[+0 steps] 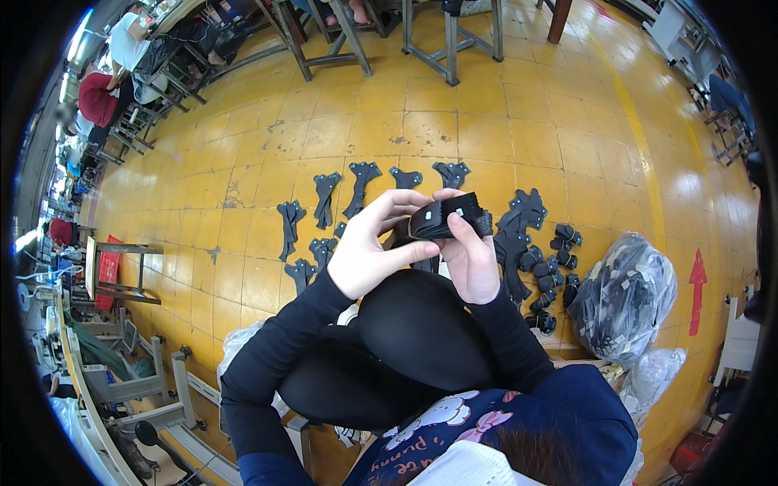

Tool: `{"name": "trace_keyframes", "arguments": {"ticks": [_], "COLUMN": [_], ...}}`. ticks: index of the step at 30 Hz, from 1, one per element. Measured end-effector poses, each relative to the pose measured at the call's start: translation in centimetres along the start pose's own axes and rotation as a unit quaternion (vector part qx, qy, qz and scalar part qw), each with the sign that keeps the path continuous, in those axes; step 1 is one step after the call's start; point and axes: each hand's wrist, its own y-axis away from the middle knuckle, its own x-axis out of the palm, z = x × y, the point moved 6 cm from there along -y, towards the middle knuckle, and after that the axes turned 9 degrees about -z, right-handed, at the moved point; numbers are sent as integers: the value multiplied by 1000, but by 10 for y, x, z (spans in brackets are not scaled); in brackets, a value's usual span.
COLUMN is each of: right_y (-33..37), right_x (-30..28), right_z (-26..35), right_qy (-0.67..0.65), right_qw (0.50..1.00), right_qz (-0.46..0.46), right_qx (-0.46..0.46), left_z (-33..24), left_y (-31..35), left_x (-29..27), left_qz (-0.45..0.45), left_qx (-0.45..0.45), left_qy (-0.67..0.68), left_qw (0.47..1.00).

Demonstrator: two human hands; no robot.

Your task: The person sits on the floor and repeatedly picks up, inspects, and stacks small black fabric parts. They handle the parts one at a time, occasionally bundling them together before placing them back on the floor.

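Note:
Above my knees, my left hand (pixel 374 245) and my right hand (pixel 470 257) both grip a bundle of black fabric pieces (pixel 433 220), folded over with layered edges at its right end. Small white tags show on it. The left fingers curl round the bundle's left end, while the right thumb presses on its near side. Beyond my hands, flat black fabric pieces (pixel 326 198) with small light marks lie in loose stacks on the yellow floor. To the right lie more long black pieces (pixel 515 239) and a cluster of rolled black bundles (pixel 547 275).
A large clear plastic bag (pixel 624 296) full of dark bundles stands at right, with another clear bag (pixel 652 373) behind it. Stools and table legs (pixel 454 49) line the far side. A metal frame (pixel 154 389) stands at left. Other people (pixel 101 97) sit far left.

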Motion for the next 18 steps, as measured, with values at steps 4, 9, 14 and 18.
{"name": "trace_keyframes", "arguments": {"ticks": [4,9,14,18], "right_y": [0,-1,-2,0], "right_x": [-3,-2,-6,-5], "right_z": [-3,-3,-4,-4], "right_qy": [13,-1,-3,-80], "right_qw": [1000,1000,1000,995], "right_qz": [12,12,11,18], "right_qx": [-3,-5,9,55], "left_z": [19,34,30,16], "left_y": [-3,-7,-5,-3], "left_x": [-6,-14,-11,-6], "left_qz": [6,-10,0,16], "left_qx": [-99,-157,-122,-62], "left_qy": [97,191,139,95], "left_qw": [990,969,983,993]}}
